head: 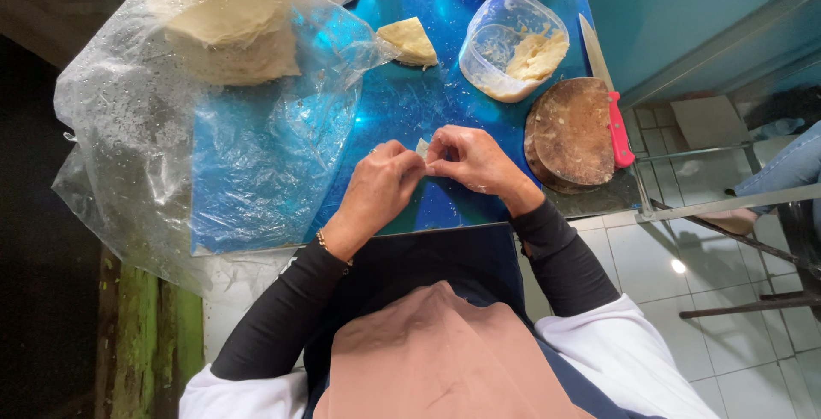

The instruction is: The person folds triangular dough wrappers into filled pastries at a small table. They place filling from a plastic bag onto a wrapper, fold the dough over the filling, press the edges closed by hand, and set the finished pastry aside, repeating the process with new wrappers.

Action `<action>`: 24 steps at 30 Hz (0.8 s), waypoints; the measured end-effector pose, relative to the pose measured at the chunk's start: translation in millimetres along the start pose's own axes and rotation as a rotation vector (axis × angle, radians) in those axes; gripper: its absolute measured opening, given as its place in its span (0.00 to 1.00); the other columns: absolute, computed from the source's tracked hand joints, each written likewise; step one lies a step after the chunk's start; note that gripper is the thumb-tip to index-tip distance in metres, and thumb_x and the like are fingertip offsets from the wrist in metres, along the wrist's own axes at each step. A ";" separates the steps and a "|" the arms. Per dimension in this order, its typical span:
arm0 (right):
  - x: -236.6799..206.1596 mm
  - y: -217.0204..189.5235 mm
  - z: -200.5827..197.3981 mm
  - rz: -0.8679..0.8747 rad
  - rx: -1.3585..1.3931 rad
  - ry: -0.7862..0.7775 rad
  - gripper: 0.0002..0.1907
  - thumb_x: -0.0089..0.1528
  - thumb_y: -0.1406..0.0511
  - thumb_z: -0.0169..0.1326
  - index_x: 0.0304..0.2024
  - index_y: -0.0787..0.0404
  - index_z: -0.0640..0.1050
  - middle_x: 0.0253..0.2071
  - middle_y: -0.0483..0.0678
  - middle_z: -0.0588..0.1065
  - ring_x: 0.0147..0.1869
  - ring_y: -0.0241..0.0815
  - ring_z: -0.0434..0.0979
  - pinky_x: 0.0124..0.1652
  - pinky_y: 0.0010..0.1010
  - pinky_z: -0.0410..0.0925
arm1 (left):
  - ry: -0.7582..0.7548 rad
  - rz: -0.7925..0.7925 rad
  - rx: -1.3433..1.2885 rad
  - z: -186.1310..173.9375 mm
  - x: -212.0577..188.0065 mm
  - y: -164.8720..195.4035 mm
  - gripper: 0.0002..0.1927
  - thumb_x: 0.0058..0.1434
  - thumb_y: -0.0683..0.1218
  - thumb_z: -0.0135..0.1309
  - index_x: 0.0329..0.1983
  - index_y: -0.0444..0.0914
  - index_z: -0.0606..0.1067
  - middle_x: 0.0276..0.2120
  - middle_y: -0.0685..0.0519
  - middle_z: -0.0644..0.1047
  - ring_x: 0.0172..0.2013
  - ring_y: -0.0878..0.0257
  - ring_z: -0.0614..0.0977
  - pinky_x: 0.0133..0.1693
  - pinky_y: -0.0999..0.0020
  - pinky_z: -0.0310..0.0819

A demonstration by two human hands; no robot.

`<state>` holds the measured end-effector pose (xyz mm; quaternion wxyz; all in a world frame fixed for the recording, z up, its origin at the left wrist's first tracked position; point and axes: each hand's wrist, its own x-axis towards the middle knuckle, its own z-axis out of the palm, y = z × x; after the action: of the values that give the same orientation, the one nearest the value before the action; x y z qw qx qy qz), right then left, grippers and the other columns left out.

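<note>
Above the near edge of the shiny blue table, in the head view: left hand and right hand drawn together, fingertips of both pinching 1 small pale thin dough wrapper piece. Probably light, soft, floppy, easily torn; best held by its edges with gentle pinches. Beyond: folded pale triangular pastry, clear plastic tub of pale filling, round brown wooden chopping block, red-handled knife, crumpled clear plastic bag of stacked wrappers.
</note>
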<state>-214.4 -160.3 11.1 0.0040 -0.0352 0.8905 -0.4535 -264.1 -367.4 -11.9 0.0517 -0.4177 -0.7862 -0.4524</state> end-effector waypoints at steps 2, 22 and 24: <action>-2.7 -4.8 2.5 -0.025 -0.033 0.066 0.10 0.56 0.69 0.67 0.32 0.63 0.77 0.31 0.48 0.75 0.32 0.38 0.71 0.32 0.29 0.66 | -0.046 -0.050 0.003 -1.0 6.5 -4.5 0.03 0.60 0.43 0.59 0.34 0.39 0.80 0.30 0.45 0.77 0.36 0.45 0.81 0.38 0.52 0.74; -28.4 -22.3 24.5 -0.246 -0.440 0.358 0.08 0.62 0.68 0.62 0.44 0.60 0.82 0.38 0.46 0.77 0.43 0.49 0.77 0.41 0.39 0.70 | -0.015 0.044 0.020 1.4 0.6 -3.5 0.04 0.63 0.42 0.59 0.35 0.36 0.78 0.36 0.46 0.77 0.40 0.48 0.80 0.42 0.55 0.75; -34.5 -29.3 26.0 -0.309 -0.519 0.382 0.10 0.61 0.67 0.62 0.45 0.61 0.81 0.39 0.47 0.77 0.42 0.49 0.76 0.40 0.39 0.70 | -0.017 -0.006 -0.020 4.5 6.2 -8.4 0.03 0.61 0.42 0.59 0.34 0.36 0.79 0.35 0.45 0.77 0.40 0.47 0.80 0.41 0.54 0.75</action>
<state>-177.2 -196.2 18.6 -0.2402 -0.0838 0.9449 -0.2060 -272.7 -362.2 -17.3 0.0395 -0.4199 -0.7834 -0.4566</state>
